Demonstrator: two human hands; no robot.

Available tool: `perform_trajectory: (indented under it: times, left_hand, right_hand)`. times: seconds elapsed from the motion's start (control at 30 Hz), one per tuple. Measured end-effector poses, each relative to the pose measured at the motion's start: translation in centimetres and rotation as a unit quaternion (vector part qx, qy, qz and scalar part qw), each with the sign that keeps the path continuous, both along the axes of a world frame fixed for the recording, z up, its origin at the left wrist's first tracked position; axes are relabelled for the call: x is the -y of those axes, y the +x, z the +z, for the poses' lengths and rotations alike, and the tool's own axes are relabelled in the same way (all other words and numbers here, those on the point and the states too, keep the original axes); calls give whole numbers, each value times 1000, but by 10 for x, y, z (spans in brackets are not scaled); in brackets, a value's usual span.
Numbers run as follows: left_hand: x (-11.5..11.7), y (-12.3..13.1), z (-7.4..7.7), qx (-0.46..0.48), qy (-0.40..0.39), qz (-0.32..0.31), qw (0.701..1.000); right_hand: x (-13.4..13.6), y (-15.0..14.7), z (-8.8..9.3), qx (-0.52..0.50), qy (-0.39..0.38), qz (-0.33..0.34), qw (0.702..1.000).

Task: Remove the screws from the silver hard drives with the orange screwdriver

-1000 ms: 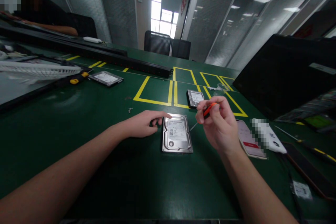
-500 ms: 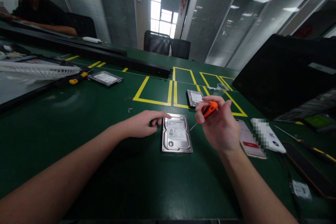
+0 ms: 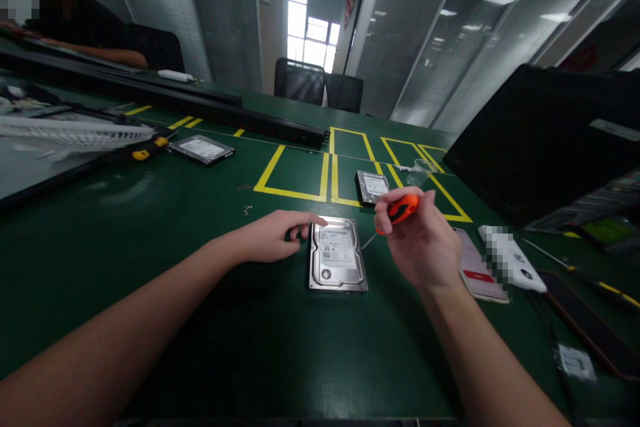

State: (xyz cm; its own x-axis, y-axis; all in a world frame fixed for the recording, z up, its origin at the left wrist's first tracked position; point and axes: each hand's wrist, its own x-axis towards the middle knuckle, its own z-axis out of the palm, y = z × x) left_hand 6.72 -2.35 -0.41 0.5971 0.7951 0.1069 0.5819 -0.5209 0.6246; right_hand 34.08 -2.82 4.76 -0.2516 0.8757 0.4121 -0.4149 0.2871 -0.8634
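A silver hard drive [image 3: 337, 255] lies label-up on the green table [image 3: 175, 240] in front of me. My left hand [image 3: 274, 235] rests on the table at the drive's upper left corner, index finger stretched onto that corner, other fingers curled. My right hand [image 3: 420, 240] hovers just right of the drive, fingers closed round an orange-handled screwdriver [image 3: 400, 209]. Its thin shaft slants down-left, the tip close to the drive's right edge.
A smaller drive [image 3: 373, 185] lies in a yellow-taped box behind. Another drive [image 3: 201, 149] and a yellow-handled tool [image 3: 147, 149] lie far left. A long black bar [image 3: 210, 110] crosses the back. A large black case [image 3: 545, 140] stands right, with a phone [image 3: 477, 265] and flat items. Another person [image 3: 75, 23] sits at far left.
My right hand has turned the screwdriver handle in its fingers, so more of the orange handle shows, and shifted slightly right. My left hand and the drive stay put.
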Motion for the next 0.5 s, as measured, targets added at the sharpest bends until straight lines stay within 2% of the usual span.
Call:
perform_trajectory:
  times: [0.33, 0.5]
  left_hand:
    - [1, -1, 2, -3, -13, 4, 1000]
    - [2, 0, 3, -6, -18, 7, 1000]
  right_hand:
    - [2, -1, 1, 8, 6, -4, 1000]
    - [1, 1, 2, 38, 9, -32, 999]
